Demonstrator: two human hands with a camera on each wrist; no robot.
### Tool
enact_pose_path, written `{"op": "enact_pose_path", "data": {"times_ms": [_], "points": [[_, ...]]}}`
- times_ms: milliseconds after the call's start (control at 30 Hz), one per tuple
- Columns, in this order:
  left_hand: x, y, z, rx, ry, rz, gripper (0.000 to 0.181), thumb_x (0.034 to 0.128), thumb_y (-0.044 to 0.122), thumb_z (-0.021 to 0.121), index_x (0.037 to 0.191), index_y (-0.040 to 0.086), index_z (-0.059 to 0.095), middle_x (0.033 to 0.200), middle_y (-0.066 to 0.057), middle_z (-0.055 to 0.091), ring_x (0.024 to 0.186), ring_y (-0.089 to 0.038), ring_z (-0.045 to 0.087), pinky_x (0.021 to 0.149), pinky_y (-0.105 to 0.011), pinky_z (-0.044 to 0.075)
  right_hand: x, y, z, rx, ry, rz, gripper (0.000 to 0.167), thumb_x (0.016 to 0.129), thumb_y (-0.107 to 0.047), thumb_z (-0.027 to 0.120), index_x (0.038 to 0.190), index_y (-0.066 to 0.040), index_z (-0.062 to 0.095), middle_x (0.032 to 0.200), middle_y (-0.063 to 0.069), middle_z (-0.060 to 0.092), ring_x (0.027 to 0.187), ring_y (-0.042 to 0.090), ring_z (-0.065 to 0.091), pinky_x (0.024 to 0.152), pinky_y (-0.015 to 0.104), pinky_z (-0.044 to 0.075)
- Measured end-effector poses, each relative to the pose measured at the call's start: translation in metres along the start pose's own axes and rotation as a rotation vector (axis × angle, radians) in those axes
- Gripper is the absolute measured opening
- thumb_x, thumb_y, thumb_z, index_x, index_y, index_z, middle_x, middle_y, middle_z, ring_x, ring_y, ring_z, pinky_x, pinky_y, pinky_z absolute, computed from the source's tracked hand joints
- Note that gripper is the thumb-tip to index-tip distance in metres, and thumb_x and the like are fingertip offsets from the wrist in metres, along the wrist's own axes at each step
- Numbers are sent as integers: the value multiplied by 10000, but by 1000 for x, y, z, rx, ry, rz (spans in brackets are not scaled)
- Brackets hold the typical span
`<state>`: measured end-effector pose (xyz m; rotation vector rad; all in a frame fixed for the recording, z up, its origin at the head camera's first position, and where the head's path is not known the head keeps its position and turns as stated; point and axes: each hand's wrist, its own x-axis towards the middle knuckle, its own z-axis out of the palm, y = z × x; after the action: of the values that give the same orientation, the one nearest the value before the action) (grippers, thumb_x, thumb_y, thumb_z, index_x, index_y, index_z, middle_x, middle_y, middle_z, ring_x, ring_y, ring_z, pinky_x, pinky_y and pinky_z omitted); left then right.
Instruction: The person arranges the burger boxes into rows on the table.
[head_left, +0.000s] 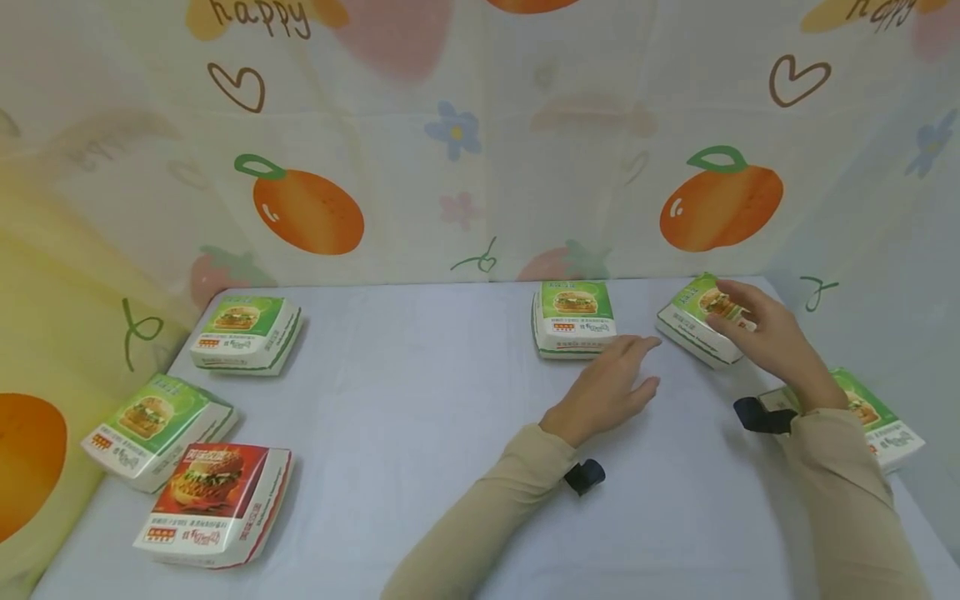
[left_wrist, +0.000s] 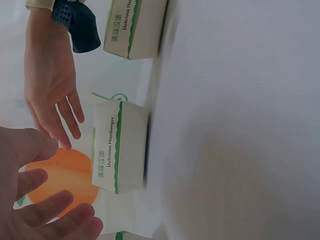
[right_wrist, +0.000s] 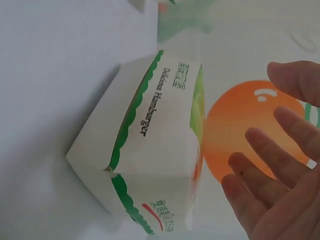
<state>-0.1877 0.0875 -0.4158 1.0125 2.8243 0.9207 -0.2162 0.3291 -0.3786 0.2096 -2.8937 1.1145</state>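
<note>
Right hand (head_left: pixel 776 340) and left hand (head_left: pixel 602 390) hover, relaxed and empty.
Table (head_left: pixel 408 417) holds five green burger boxes (head_left: pixel 573 312), one red box (head_left: pixel 213 508).

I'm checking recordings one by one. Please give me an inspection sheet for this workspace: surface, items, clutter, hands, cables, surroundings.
Surface: white tabletop.
Job's things: red burger box at near left; left-edge green box; far-left green box; far-middle green box; far-right green box; right-edge green box, partly hidden by the right sleeve.
Clutter: nothing seen.
Left hand: fingers spread, near the far-middle green box, holding nothing.
Right hand: fingers extended by the far-right green box, not gripping it.
Cables: nothing seen.
Surroundings: fruit-and-heart-printed backdrop.
</note>
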Motion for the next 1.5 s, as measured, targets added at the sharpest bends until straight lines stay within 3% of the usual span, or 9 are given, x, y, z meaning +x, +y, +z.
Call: {"op": "enact_pose_path", "data": {"times_ms": [300,500,867,1200,1500], "points": [[11,-1,4,-41,-35,-5,558,1018,268,551,1524,129,362,1486,-52,486,1395,-150,456,1160,-232,366,8,3,-10,-166,-101,23,625,1005,-265,582,1484,52,336,1492,380,321,1345,572,302,1014,753,318],[20,-1,11,-79,-76,-15,577,1026,294,535,1541,128,333,1528,-59,444,1427,-149,419,1173,-233,345,11,13,-18,-183,-175,58,659,1011,-279,566,1490,84,296,1502,398,277,1363,590,257,1032,772,273],[38,7,25,-181,-101,-83,620,1030,336,522,1565,147,274,1592,-23,351,1461,-119,359,1176,-213,327,18,27,-27,-189,-217,65,632,1003,-182,563,1446,165,277,1490,449,192,1374,621,179,1071,774,208],[47,2,35,-204,-119,-155,657,1016,340,549,1571,144,258,1602,-24,336,1467,-136,356,1178,-253,343,16,31,-32,-223,-340,229,876,990,-369,562,1482,189,101,1480,481,117,1368,636,136,1085,764,207],[52,1,46,-236,-150,-181,717,1010,366,556,1587,131,201,1626,-44,289,1500,-161,293,1203,-302,317,9,35,-32,-260,-344,241,992,925,-479,616,1475,193,137,1426,503,176,1265,602,264,1029,771,302]]}}
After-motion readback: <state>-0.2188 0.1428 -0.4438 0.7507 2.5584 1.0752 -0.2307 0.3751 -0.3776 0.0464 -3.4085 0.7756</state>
